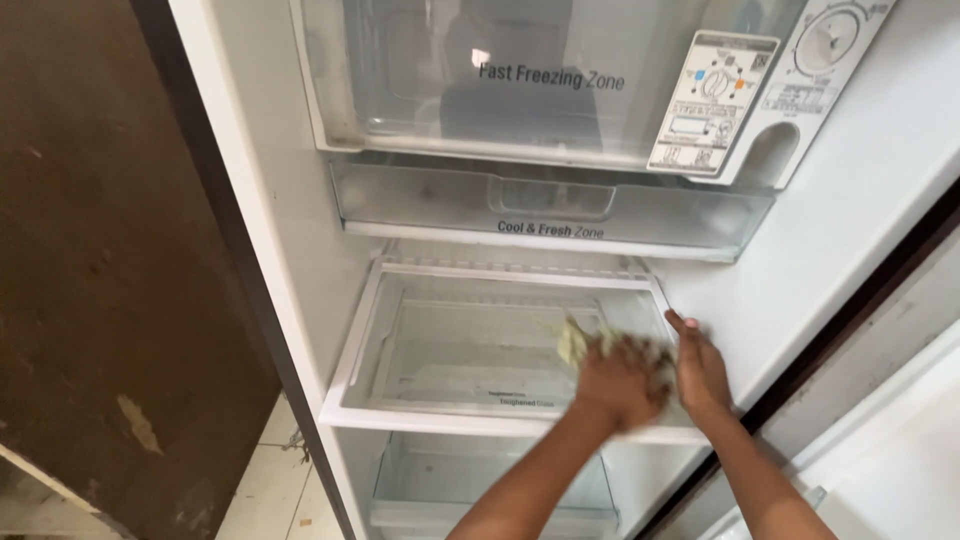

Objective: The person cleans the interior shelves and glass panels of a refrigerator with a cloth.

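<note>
Glass shelf (470,345) in white fridge, left hand (622,380) clenching blurred pale cloth (575,343), right hand (700,368) at 3 o'clock, flat, empty.

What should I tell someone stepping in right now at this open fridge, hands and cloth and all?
Left hand: pressed on a pale cloth, blurred, on the right part of the glass shelf.
Right hand: flat on the shelf's right edge by the fridge wall, holding nothing.
Things: the shelf sits in place under the clear drawer; another compartment shows below.
Done: cannot tell from the blur how much is wiped.
Left: the shelf's left part has faint marks; the drawer looks smudged.
</note>
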